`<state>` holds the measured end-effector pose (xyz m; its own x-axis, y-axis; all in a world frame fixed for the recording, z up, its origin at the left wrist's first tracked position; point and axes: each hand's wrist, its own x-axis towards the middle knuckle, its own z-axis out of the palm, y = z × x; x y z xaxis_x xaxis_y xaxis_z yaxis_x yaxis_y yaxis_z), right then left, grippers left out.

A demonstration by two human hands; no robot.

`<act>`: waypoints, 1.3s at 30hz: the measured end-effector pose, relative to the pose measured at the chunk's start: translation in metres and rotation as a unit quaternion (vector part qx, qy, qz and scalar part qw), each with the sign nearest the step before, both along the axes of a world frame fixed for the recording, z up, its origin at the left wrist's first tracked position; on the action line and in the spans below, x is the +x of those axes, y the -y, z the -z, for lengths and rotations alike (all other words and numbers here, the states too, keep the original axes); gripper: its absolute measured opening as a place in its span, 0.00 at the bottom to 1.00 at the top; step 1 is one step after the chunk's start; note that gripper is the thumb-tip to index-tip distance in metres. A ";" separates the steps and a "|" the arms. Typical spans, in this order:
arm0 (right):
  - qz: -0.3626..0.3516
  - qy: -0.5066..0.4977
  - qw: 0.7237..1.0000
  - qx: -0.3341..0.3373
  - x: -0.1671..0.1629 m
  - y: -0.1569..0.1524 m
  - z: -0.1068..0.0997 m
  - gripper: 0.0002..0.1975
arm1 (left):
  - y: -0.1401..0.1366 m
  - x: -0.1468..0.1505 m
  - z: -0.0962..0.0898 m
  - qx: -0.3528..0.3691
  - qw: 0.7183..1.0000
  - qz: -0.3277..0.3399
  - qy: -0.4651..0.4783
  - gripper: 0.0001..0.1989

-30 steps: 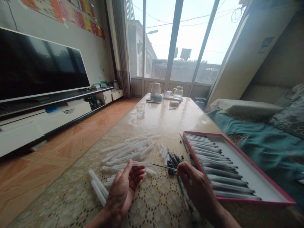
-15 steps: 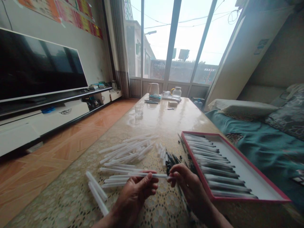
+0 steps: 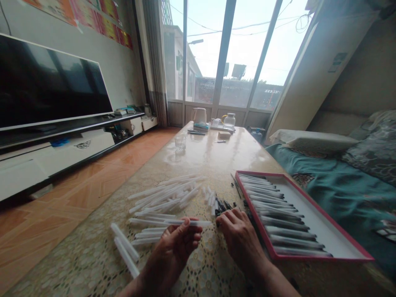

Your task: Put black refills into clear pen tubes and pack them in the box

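My left hand (image 3: 177, 243) is closed on a white translucent pen barrel (image 3: 200, 223), pinched between thumb and fingers and lying nearly level. To its right, my right hand (image 3: 239, 233) reaches down with bent fingers at a pile of small black pen parts (image 3: 222, 205); its fingertips are hidden, so what they grip cannot be made out. More white pen barrels (image 3: 165, 198) lie loose beyond and left of my left hand. Short whitish pieces, perhaps pen caps (image 3: 210, 194), sit between the barrels and the black parts.
At the right, a pink-rimmed tray (image 3: 340, 231) holds a row of pens (image 3: 287, 225) with dark ends. A clear glass (image 3: 180, 144) stands farther up the patterned table (image 3: 204, 274). At the far end are a glass pitcher (image 3: 229, 120) and a whitish kettle (image 3: 199, 115).
My right hand has left the right end of the pen barrel and moved down onto the black parts. My left hand still holds the barrel, now slightly farther left.
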<state>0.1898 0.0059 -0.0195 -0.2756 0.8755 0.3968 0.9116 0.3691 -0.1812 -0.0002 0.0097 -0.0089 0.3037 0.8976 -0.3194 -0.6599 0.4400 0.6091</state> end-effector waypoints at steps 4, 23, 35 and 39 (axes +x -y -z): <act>-0.007 0.036 0.999 0.005 0.000 0.001 0.001 0.08 | 0.002 0.000 0.001 -0.006 0.999 0.002 -0.047 0.04; -0.042 -0.452 0.880 -0.139 0.003 0.008 -0.003 0.06 | 0.001 0.000 0.004 -0.001 0.997 0.001 -0.077 0.05; -0.061 -0.562 0.797 -0.212 -0.010 0.014 -0.002 0.06 | -0.001 0.001 0.006 0.004 0.996 0.006 -0.089 0.06; -0.068 -0.534 0.817 -0.206 -0.010 0.013 -0.001 0.05 | 0.000 0.001 0.006 0.013 0.996 0.017 -0.088 0.06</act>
